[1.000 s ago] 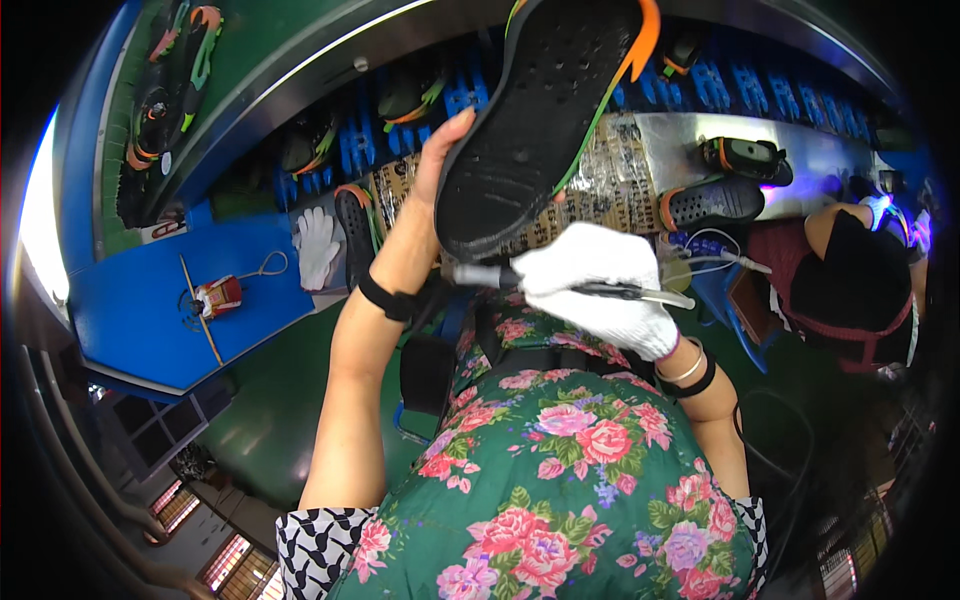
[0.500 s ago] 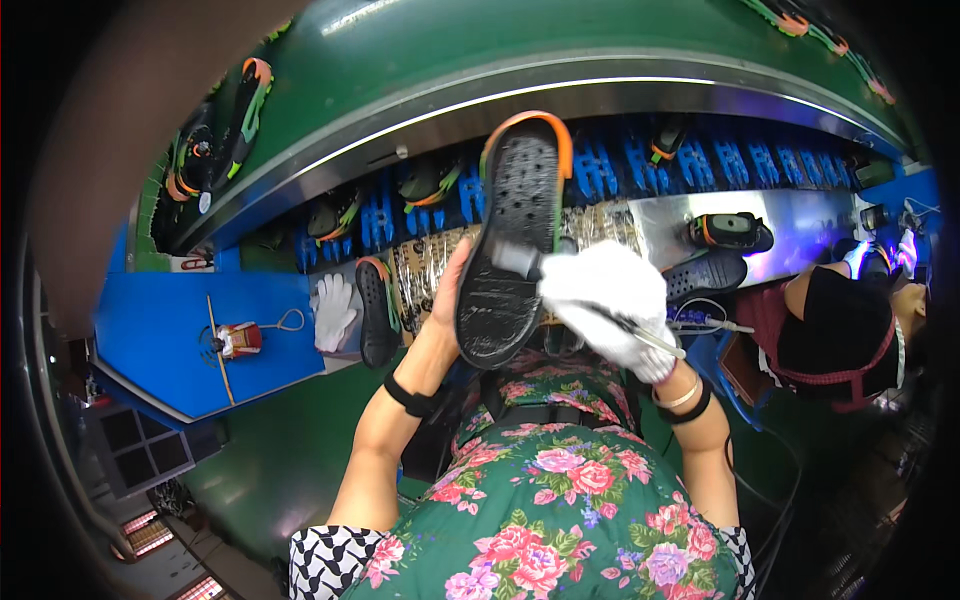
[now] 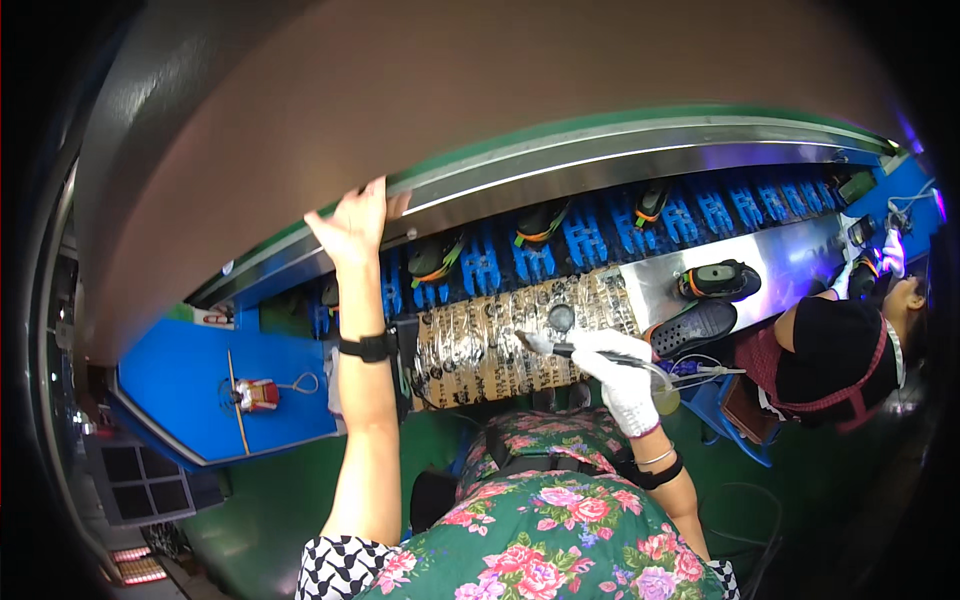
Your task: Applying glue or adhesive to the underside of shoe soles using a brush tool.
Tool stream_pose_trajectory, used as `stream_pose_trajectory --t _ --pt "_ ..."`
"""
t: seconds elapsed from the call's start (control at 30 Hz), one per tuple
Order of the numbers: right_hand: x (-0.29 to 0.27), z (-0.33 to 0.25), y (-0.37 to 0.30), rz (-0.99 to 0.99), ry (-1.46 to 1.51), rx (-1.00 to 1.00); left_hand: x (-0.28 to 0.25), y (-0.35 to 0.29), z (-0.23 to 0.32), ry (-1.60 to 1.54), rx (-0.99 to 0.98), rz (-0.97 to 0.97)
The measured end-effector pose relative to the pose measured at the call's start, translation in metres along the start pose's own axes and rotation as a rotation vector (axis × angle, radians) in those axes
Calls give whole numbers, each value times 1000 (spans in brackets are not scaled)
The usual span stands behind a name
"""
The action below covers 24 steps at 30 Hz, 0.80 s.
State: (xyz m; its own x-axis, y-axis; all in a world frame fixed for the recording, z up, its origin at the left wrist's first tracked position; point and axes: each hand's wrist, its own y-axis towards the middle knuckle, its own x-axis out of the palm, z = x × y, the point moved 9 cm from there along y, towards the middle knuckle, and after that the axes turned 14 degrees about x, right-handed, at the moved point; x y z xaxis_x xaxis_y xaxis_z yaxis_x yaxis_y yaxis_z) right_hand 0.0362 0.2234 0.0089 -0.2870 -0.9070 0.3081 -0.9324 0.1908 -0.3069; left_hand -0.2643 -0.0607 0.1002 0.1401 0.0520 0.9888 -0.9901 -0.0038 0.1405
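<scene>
1 brush (image 3: pixel 541 344) juts leftward from right fingers (image 3: pixel 594 357) gripping it; left fingers (image 3: pixel 376 192) are spread.

Brush (image 3: pixel 548 346) over cardboard (image 3: pixel 485 350), sole (image 3: pixel 692 328) to the right, side table (image 3: pixel 170 380) left

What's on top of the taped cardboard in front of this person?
A small, round, dark object lies on the cardboard. The brush in the gloved right hand hides part of its surface, and whatever is beneath cannot be seen.
</scene>
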Motion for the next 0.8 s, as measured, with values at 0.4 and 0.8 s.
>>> stream_pose_trajectory --t 0.4,0.8 --pt "-53 47 -3 189 237 107 17 -51 -122 1026 169 -359" --pt "-68 32 -6 303 188 90 66 5 -309 1645 -351 -909"
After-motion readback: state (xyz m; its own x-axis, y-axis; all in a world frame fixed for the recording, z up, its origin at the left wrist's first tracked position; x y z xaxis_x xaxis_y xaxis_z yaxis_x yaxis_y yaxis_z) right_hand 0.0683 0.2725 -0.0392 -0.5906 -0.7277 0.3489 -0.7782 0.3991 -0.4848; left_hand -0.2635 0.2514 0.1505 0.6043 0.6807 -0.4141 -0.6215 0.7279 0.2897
